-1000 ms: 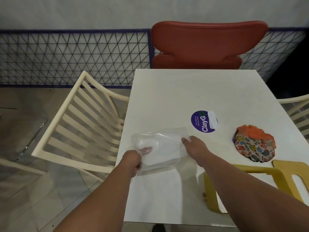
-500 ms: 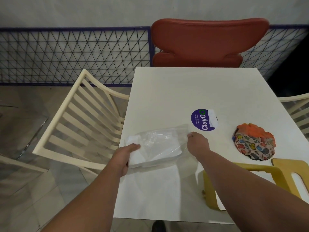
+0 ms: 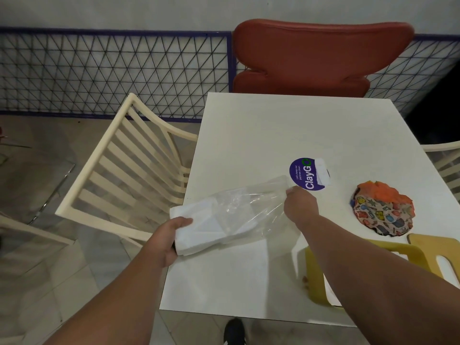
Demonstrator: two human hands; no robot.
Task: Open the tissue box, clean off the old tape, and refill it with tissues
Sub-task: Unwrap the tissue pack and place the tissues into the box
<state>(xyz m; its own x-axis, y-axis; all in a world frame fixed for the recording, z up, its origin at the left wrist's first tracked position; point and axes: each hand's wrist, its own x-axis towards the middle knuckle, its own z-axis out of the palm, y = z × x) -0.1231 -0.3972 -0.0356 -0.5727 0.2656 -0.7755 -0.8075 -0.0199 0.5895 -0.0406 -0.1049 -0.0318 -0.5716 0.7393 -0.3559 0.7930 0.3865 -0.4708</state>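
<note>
Clear plastic wrapper [image 3: 251,202] stretched over the near left part of the white tabletop [image 3: 273,125], with a white tissue stack [image 3: 199,230] half out of its open left end; left hand [image 3: 169,242] clenched round the exposed end of the stack, thumb on top; right hand [image 3: 301,207] pinching the far end of the wrapper, just beside a round purple sticker [image 3: 305,174]; judged as the refill step, tissues being drawn free of their packaging; yellow tissue box [image 3: 321,277] lying near the right front edge under the right forearm, largely hidden, so cannot tell whether open or cleared of old tape; nothing loaded into it yet, as far as visible; left to do, by this reading: free the stack, drop the wrapper, fill the box; patterned cloth bundle [image 3: 383,212] lying apart at the right
</note>
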